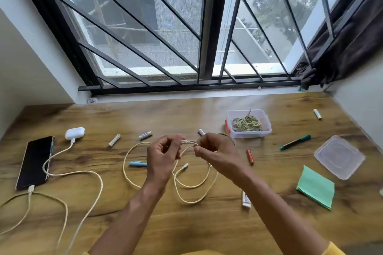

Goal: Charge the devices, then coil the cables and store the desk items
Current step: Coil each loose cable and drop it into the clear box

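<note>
At far left of the frame the phone [35, 161] lies flat on the desk [186, 223] with a cable [68, 174] plugged into its lower end; just above it the white earbud case [75, 133] has a second lead plugged in. These two are judged to be charging and need no handling now. At frame centre the loose cable [192, 188] is the item in work: thin, light, limp and cream-coloured, it sags in open loops onto the desk, and one free plug [185, 165] lies between the forearms. The left hand [163, 157] pinches the cable near a raised plug end; the right hand [215, 151], just beside it, pinches the same strand with fingers curled. Being soft, the cable holds no shape unaided; judge that each loop must be pinned between finger and thumb, taking hold on the cord close to the plug, not on the plug tip. Batteries [145, 136] and a blue pen [137, 164] lie scattered near the loops and could snag them. To the right, the tub [267, 128] already contains a coiled greenish cable [247, 124]. Further right lie a green marker [295, 142], the lid [339, 159] and green notes [316, 187].
</note>
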Demonstrator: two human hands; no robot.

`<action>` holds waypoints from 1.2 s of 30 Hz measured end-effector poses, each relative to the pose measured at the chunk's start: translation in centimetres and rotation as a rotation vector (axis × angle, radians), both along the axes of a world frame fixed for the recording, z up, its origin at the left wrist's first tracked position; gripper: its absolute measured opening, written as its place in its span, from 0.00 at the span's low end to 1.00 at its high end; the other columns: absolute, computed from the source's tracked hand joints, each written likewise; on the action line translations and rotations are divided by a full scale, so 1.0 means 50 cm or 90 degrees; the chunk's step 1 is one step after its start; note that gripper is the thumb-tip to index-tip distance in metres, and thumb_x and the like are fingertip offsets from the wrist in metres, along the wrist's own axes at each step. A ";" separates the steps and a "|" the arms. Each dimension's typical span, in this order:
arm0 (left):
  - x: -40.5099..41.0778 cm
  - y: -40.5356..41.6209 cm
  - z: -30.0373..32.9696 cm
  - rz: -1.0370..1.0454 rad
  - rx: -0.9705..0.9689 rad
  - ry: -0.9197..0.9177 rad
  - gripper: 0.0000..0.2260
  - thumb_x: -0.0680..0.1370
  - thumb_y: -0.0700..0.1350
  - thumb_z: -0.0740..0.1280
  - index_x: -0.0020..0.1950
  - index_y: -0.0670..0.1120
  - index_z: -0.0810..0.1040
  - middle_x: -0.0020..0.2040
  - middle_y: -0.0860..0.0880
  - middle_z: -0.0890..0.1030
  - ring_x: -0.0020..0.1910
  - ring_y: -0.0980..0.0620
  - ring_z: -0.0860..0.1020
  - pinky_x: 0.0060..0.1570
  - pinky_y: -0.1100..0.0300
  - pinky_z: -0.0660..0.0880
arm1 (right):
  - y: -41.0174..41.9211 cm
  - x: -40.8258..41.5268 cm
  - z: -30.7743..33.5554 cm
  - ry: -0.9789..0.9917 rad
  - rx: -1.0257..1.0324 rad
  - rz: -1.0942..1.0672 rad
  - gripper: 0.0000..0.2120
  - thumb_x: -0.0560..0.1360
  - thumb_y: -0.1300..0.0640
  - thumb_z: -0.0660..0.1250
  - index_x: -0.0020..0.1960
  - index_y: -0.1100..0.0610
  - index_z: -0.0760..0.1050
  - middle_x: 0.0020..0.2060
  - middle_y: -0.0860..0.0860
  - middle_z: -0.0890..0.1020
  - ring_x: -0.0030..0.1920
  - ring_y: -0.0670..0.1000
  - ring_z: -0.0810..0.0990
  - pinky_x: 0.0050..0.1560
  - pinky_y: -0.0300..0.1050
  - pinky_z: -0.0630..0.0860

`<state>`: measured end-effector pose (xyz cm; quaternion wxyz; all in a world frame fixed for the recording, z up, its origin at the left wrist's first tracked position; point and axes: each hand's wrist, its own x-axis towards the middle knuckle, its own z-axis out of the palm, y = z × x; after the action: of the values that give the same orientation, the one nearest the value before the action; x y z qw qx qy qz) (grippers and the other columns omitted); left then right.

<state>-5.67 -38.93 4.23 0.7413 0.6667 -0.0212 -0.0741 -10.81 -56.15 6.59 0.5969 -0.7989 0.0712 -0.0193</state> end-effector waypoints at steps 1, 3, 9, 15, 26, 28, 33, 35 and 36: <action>0.000 -0.002 0.005 -0.018 0.002 -0.028 0.08 0.81 0.47 0.71 0.48 0.45 0.87 0.40 0.48 0.86 0.39 0.53 0.81 0.40 0.58 0.79 | -0.003 -0.007 0.009 0.014 0.032 0.031 0.08 0.81 0.57 0.72 0.47 0.62 0.83 0.37 0.62 0.83 0.37 0.49 0.75 0.40 0.46 0.71; -0.002 -0.009 0.017 -0.068 0.015 -0.061 0.08 0.77 0.52 0.73 0.47 0.48 0.88 0.44 0.47 0.88 0.42 0.53 0.83 0.43 0.58 0.79 | -0.007 -0.020 0.025 0.044 0.104 0.088 0.14 0.85 0.54 0.67 0.53 0.64 0.84 0.35 0.59 0.84 0.37 0.49 0.77 0.40 0.41 0.72; -0.026 -0.040 0.043 -0.171 -0.076 0.005 0.29 0.77 0.68 0.68 0.64 0.44 0.82 0.58 0.43 0.86 0.54 0.42 0.85 0.57 0.44 0.82 | -0.019 -0.037 0.061 0.024 0.264 0.158 0.17 0.88 0.55 0.59 0.59 0.69 0.78 0.33 0.58 0.79 0.33 0.51 0.77 0.38 0.38 0.72; -0.085 -0.073 0.045 -0.342 -0.074 0.044 0.34 0.83 0.67 0.56 0.75 0.41 0.74 0.57 0.42 0.85 0.56 0.40 0.83 0.62 0.46 0.78 | -0.051 -0.034 0.115 -0.006 0.524 0.130 0.09 0.88 0.56 0.56 0.63 0.60 0.69 0.45 0.65 0.83 0.39 0.58 0.83 0.43 0.49 0.80; -0.042 -0.082 0.073 -0.258 0.062 -0.133 0.21 0.79 0.57 0.66 0.31 0.46 0.72 0.31 0.45 0.66 0.33 0.49 0.64 0.36 0.56 0.63 | -0.118 -0.069 0.179 0.015 0.402 0.412 0.13 0.88 0.60 0.52 0.63 0.65 0.72 0.32 0.65 0.77 0.29 0.52 0.80 0.44 0.45 0.80; -0.023 -0.079 0.094 -0.253 0.073 -0.162 0.19 0.78 0.57 0.66 0.29 0.51 0.71 0.31 0.47 0.64 0.33 0.50 0.63 0.35 0.55 0.61 | -0.125 -0.075 0.170 0.058 0.254 0.477 0.15 0.89 0.60 0.54 0.66 0.70 0.71 0.40 0.71 0.80 0.37 0.57 0.83 0.48 0.46 0.79; 0.016 -0.076 0.122 -0.238 0.194 -0.227 0.20 0.76 0.57 0.69 0.30 0.45 0.76 0.28 0.41 0.73 0.30 0.48 0.68 0.33 0.48 0.65 | -0.111 -0.068 0.121 0.186 0.071 0.384 0.15 0.88 0.56 0.57 0.59 0.66 0.77 0.53 0.66 0.86 0.62 0.58 0.84 0.76 0.52 0.68; 0.019 -0.075 0.124 -0.243 0.212 -0.229 0.15 0.77 0.54 0.70 0.34 0.47 0.84 0.29 0.48 0.80 0.31 0.53 0.72 0.34 0.53 0.68 | -0.111 -0.058 0.106 0.182 0.009 0.295 0.15 0.88 0.55 0.58 0.56 0.62 0.80 0.54 0.59 0.88 0.61 0.53 0.85 0.74 0.51 0.71; 0.017 -0.077 0.125 -0.249 0.213 -0.225 0.13 0.77 0.51 0.70 0.37 0.47 0.86 0.29 0.52 0.80 0.30 0.55 0.72 0.35 0.55 0.68 | -0.113 -0.052 0.105 0.169 -0.036 0.249 0.15 0.88 0.54 0.59 0.55 0.60 0.82 0.54 0.54 0.88 0.58 0.49 0.84 0.68 0.48 0.74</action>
<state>-4.81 -42.76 10.50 0.5779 0.7653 -0.2649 -0.1008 -13.43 -61.81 11.82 0.5524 -0.8092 -0.0076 0.2000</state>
